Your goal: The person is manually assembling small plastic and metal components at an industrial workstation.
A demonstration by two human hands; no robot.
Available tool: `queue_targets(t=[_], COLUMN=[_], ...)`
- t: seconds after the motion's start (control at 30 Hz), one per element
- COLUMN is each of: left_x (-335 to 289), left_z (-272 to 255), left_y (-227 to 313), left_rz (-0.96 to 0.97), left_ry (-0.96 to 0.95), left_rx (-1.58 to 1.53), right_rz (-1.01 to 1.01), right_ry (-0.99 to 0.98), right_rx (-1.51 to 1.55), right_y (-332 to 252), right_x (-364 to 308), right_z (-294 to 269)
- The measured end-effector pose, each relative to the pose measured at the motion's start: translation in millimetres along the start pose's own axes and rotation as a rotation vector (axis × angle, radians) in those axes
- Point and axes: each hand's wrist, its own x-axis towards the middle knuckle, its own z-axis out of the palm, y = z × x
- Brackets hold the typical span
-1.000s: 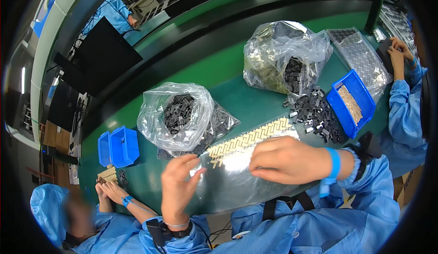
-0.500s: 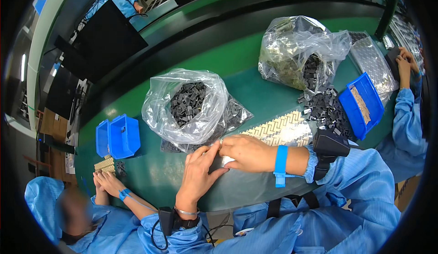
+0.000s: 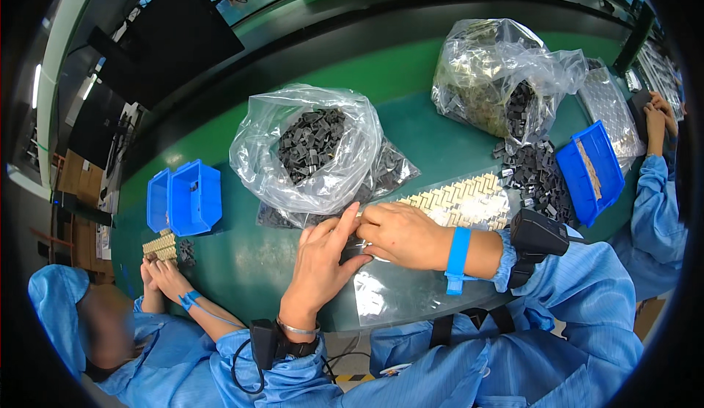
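My left hand (image 3: 319, 261) and my right hand (image 3: 407, 238) meet at the near side of the green table. Their fingertips pinch around a small, dark, shiny thing (image 3: 355, 245), mostly hidden, whose kind I cannot make out. Under and beside my right hand lies a clear plastic tray (image 3: 493, 221) with rows of cream-coloured pieces. Beyond my left hand stands an open clear bag (image 3: 249, 140) full of small black plastic parts (image 3: 312, 144). A loose pile of similar black parts (image 3: 535, 177) lies right of the tray.
A second clear bag (image 3: 469, 78) stands at the back right. Near it are a blue bin (image 3: 605, 166) and stacked clear trays (image 3: 610, 111). Two blue bins (image 3: 196, 199) stand at left, by a co-worker's hands (image 3: 165, 276). Another person's hands (image 3: 658, 115) are at far right.
The view has shifted a little, moving the bags and bins in the picture. My hands stay together, slightly farther apart at the fingertips, and the dark shiny thing now shows between them.
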Motion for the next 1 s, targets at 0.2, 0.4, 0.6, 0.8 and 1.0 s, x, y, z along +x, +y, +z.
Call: queue_targets(t=[0.2, 0.4, 0.6, 0.8, 1.0], left_x=[-0.3, -1.9, 3.5, -0.7, -1.2], left_z=[-3.2, -6.0, -5.5, -10.1, -8.9], left_y=[1.1, 1.2, 4.2, 8.8, 6.6], left_rz=[-0.005, -0.031, -0.011, -0.045, -0.013], left_ry=[0.006, 0.022, -0.06, -0.045, -0.049], left_rx=[0.011, 0.024, 0.004, -0.03, 0.0], right_rz=[0.025, -0.007, 0.085, 0.134, 0.175], right_ry=[-0.005, 0.035, 0.237, 0.223, 0.23], right_rx=[-0.017, -0.096, 0.125, 0.129, 0.066], right_y=[-8.5, -6.1, -12.5, -32.8, -33.7], right_x=[5.3, 9.2, 2.6, -17.5, -49.8], right_z=[-6.3, -0.3, -41.0, -80.3, -102.5])
